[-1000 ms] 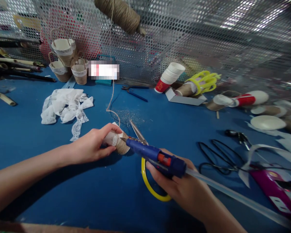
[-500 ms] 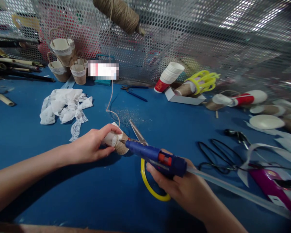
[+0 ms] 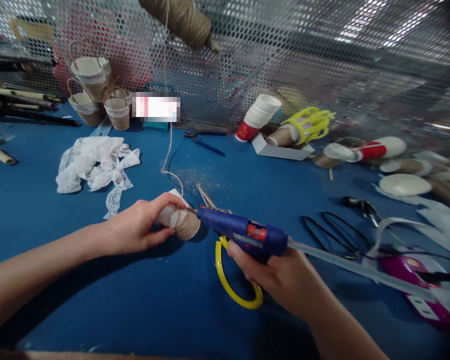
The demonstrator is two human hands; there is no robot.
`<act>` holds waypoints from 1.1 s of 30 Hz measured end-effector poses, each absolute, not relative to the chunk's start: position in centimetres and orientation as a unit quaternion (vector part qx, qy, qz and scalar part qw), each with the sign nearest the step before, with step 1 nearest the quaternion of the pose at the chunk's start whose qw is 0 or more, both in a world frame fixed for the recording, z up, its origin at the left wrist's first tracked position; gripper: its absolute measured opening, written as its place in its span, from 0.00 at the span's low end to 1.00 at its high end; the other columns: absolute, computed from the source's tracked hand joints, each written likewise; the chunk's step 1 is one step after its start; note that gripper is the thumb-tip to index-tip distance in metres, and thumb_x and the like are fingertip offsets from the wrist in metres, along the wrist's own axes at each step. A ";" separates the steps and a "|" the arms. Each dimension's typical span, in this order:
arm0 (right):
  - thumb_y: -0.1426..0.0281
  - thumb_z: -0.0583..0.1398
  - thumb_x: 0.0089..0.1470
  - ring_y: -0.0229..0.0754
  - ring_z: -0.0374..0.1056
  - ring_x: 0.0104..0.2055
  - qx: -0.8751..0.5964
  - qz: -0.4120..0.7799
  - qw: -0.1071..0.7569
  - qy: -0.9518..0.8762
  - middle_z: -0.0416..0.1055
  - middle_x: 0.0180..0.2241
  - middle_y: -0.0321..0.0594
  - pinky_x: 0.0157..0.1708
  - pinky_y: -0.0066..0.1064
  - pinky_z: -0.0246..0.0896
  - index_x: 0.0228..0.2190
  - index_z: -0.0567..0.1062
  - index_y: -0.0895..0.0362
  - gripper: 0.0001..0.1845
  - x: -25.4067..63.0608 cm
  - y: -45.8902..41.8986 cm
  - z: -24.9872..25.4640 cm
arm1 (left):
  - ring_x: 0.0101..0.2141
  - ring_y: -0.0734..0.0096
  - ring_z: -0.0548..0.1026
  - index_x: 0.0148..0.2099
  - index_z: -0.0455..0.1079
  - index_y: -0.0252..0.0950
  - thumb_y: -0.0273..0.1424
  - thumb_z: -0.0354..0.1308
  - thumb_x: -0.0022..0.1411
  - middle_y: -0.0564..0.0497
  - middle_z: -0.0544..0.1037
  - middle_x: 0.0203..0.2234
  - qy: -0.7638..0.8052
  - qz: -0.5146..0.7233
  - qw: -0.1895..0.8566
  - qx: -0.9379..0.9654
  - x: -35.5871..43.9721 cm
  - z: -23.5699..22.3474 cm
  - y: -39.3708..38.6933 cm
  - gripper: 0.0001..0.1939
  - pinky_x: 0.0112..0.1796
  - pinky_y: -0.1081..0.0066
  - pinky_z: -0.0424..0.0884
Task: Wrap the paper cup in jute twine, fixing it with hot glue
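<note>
My left hand (image 3: 137, 227) is closed round a small paper cup (image 3: 176, 220) lying on its side, its bottom part wrapped in brown twine. My right hand (image 3: 281, 277) grips a blue hot glue gun (image 3: 243, 232) with a clear glue stick out the back; its nozzle touches the cup's wrapped part. A strand of twine (image 3: 168, 150) runs from the cup up to a spool (image 3: 182, 20) hung on the mesh wall. Yellow-handled scissors (image 3: 232, 280) lie under the gun on the blue table (image 3: 172, 300).
White lace scraps (image 3: 93, 167) lie at the left. Finished twine cups with handles (image 3: 93, 90) stand at the back left. Stacked paper cups (image 3: 258, 117), a yellow holder (image 3: 309, 125), black scissors (image 3: 337, 235) and a purple power strip (image 3: 427, 290) fill the right side.
The glue gun's nozzle has shifted slightly along the cup and my right hand has lowered a little; the view has drifted to the right. My left hand keeps its hold.
</note>
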State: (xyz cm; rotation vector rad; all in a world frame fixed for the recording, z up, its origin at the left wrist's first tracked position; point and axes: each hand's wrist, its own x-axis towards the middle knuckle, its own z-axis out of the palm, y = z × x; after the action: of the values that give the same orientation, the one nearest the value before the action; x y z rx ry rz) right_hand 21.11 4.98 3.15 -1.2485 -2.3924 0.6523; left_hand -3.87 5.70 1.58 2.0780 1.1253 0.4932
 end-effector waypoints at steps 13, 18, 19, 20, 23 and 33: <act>0.65 0.53 0.53 0.32 0.55 0.13 -0.453 0.269 0.171 -0.833 0.58 0.11 0.31 0.15 0.26 0.52 0.14 0.63 0.55 0.17 21.5 5.3 3.0 | 0.26 0.77 0.68 0.49 0.54 0.38 0.27 0.50 0.57 0.52 0.72 0.35 0.437 0.190 0.354 0.805 -3.9 1.7 5.7 0.17 0.27 0.76 0.62; 0.66 0.53 0.52 0.33 0.56 0.14 -0.453 0.269 0.170 -0.832 0.60 0.12 0.32 0.15 0.27 0.54 0.15 0.64 0.55 0.16 21.4 5.3 3.1 | 0.26 0.76 0.68 0.49 0.53 0.38 0.28 0.49 0.58 0.52 0.72 0.35 0.435 0.182 0.354 0.808 -3.9 1.7 5.7 0.16 0.27 0.76 0.62; 0.66 0.53 0.52 0.33 0.57 0.14 -0.452 0.266 0.172 -0.834 0.60 0.12 0.32 0.15 0.27 0.54 0.15 0.64 0.55 0.16 21.3 5.2 3.1 | 0.26 0.76 0.68 0.49 0.53 0.38 0.28 0.49 0.58 0.51 0.72 0.35 0.434 0.182 0.354 0.808 -3.9 1.7 5.7 0.16 0.27 0.76 0.61; 0.66 0.53 0.52 0.33 0.57 0.14 -0.450 0.264 0.173 -0.836 0.60 0.12 0.32 0.16 0.27 0.55 0.15 0.64 0.54 0.16 21.3 5.2 3.1 | 0.26 0.76 0.68 0.49 0.53 0.39 0.28 0.49 0.58 0.51 0.71 0.35 0.433 0.182 0.354 0.809 -3.9 1.7 5.7 0.16 0.26 0.77 0.61; 0.66 0.53 0.52 0.34 0.59 0.15 -0.444 0.255 0.179 -0.840 0.61 0.13 0.33 0.17 0.27 0.57 0.16 0.65 0.54 0.15 21.4 4.9 3.0 | 0.25 0.77 0.67 0.49 0.53 0.39 0.28 0.49 0.58 0.52 0.71 0.33 0.435 0.182 0.353 0.808 -3.9 1.7 5.7 0.16 0.26 0.77 0.61; 0.64 0.53 0.51 0.36 0.63 0.18 -0.443 0.224 0.188 -0.847 0.64 0.15 0.34 0.20 0.26 0.60 0.17 0.68 0.54 0.15 21.2 4.9 3.0 | 0.25 0.77 0.67 0.50 0.54 0.38 0.29 0.49 0.58 0.52 0.72 0.34 0.435 0.182 0.355 0.807 -4.0 1.7 5.8 0.17 0.26 0.77 0.61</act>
State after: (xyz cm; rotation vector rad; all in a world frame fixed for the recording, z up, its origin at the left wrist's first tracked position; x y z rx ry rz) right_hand 21.20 4.90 2.97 -1.2471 -2.3832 0.6312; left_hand -4.01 5.78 1.67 2.0867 1.1241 0.4696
